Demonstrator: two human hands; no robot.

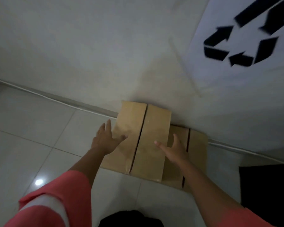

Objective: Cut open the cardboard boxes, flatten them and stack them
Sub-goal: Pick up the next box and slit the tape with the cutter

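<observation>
A brown cardboard box (147,128) stands on the tiled floor against the wall, its two top flaps closed with a dark seam down the middle. A lower second cardboard box (197,145) sits right beside it, partly hidden behind the first. My left hand (105,140) lies spread at the taller box's left edge, thumb on its top. My right hand (175,149) is spread at that box's right edge, thumb on top and fingers over the lower box. Neither hand holds anything.
White floor tiles (39,128) stretch to the left and front. A white sheet with a black recycling symbol (239,40) hangs on the wall at the upper right. A dark object (267,185) stands on the floor at the right.
</observation>
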